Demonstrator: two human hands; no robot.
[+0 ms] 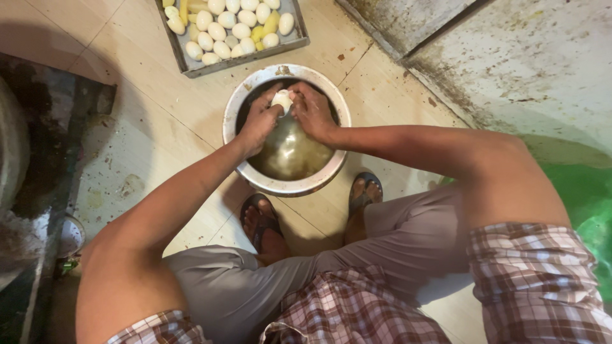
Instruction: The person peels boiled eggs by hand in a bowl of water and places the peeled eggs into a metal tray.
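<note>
Both hands, left hand (260, 120) & right hand (312, 111), fingers closed round a white egg (281, 100) over the water-filled metal bowl (237, 108), frame centre. Wet grip; egg could slip, splash in.

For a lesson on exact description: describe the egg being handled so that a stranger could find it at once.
On the tiled floor stands a round metal basin of dark liquid. Above its far rim, the left hand and right hand pinch one pale egg. Unlike the eggs lying in the tray beyond, it is held.
</note>
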